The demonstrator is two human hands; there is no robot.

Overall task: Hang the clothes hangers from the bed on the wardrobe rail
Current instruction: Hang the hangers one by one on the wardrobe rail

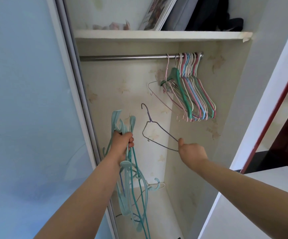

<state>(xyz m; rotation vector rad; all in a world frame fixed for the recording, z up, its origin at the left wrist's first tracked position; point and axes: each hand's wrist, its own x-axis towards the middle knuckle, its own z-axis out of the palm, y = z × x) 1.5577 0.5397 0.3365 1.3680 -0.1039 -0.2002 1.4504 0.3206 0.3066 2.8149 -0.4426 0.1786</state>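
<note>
Left hand (pixel 124 145) grips teal hanger bundle (pixel 131 178) beside door edge. Right hand (pixel 191 150) pinches purple wire hanger (pixel 157 130), below rail (pixel 122 57). Hung hangers (pixel 191 87) bunched at right end; rail's left stretch bare.

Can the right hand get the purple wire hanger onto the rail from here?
Probably yes. The right hand holds the purple wire hanger by its lower corner, hook up, and the rail above it is bare left of the hung hangers.
</note>
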